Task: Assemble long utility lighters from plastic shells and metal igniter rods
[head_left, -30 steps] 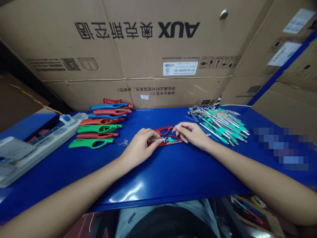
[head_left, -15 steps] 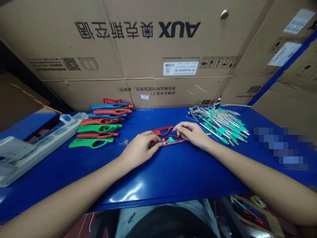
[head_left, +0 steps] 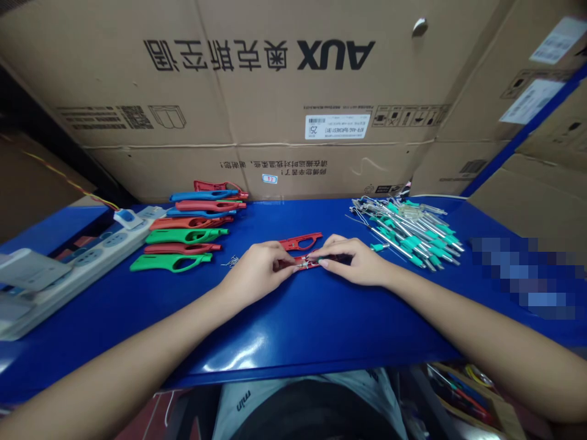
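Red shell (head_left: pixel 311 266), pinched in left hand (head_left: pixel 258 267), right hand (head_left: pixel 359 260) touching alongside (its hold unclear); likely light, stiff plastic, best held by edges, off fragile-looking parts (head_left: pixel 304 263) between fingertips.

Up back — tall brown cardboard panel (head_left: pixel 257 91), black AUX lettering (head_left: pixel 337 55) upside down, rectangular white paper label (head_left: pixel 338 126) below. Over left — long white plastic power strip (head_left: pixel 101 247), blue-and-white plug (head_left: pixel 128 218) in, red-and-yellow wire (head_left: pixel 98 199) trailing.

Blue table (head_left: pixel 284 333): white glare is shining near front edge. Wide-angle distortion is stretching outer margins. Pixelation is masking right-hand patch.
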Demonstrator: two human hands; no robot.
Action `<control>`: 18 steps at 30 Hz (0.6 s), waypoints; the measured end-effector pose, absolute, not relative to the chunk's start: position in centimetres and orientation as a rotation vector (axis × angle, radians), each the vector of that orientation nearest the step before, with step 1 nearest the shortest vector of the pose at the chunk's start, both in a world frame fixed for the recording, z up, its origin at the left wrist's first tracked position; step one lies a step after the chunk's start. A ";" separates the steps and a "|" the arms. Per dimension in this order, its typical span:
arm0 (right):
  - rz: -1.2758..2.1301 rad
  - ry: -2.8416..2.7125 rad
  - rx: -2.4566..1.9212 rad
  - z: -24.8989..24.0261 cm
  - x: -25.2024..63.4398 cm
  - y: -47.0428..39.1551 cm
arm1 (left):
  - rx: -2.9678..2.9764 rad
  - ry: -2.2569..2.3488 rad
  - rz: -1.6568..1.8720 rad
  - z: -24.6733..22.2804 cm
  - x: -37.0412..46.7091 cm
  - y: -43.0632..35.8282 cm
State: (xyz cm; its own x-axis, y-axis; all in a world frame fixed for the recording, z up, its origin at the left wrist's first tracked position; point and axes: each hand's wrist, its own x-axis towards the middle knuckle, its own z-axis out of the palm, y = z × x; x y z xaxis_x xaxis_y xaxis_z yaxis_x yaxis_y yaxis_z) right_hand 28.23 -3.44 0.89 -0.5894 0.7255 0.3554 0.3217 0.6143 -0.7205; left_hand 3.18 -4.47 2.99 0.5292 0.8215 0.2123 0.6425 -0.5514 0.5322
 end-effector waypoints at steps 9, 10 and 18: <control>0.787 -2.224 -0.805 0.9 28.4 -3.4 | 2.279 1.155 0.650 2.7 3.1 -4.2; 0.788 -2.228 -0.801 0.9 28.4 -3.4 | 2.271 1.162 0.661 2.6 3.1 -4.2; 0.783 -2.263 -0.787 1.1 28.4 -3.3 | 2.188 1.195 0.662 2.5 3.1 -4.2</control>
